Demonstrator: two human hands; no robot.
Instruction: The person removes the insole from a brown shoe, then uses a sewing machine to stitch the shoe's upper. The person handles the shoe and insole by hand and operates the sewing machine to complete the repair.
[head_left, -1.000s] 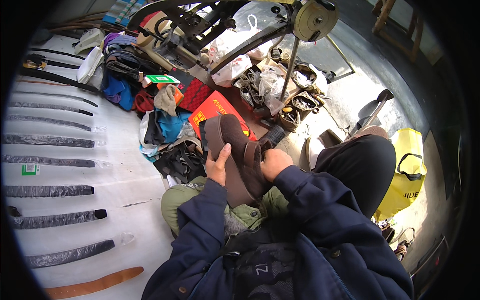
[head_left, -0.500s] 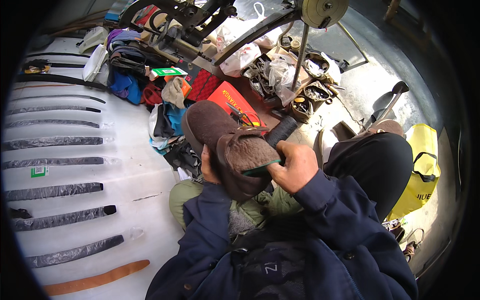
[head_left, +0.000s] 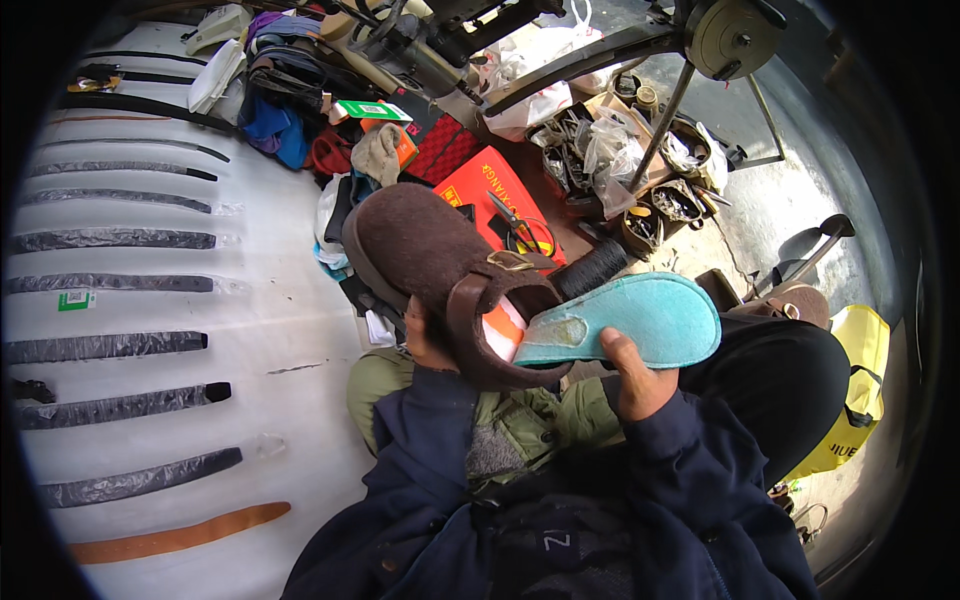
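Note:
A dark brown fuzzy shoe with a strap and metal buckle is held over my lap, toe pointing to the upper left. My left hand is closed round its side; most of its fingers are hidden behind the shoe. My right hand grips a turquoise insole, thumb on top and fingers beneath. The insole's broad end sticks out to the right, while its narrower end is at the shoe's opening. An orange and white patch shows inside the shoe. Beyond the shoe, scissors lie on a red box.
A black thread spool lies behind the insole. At the left, several wrapped dark straps and a brown strap rest on a white sheet. A machine with a round wheel stands ahead. A yellow bag is at the right.
My right hand has drawn the insole out of the shoe's opening toward the right, and its turquoise face now shows. My left hand still holds the shoe. The view has shifted slightly.

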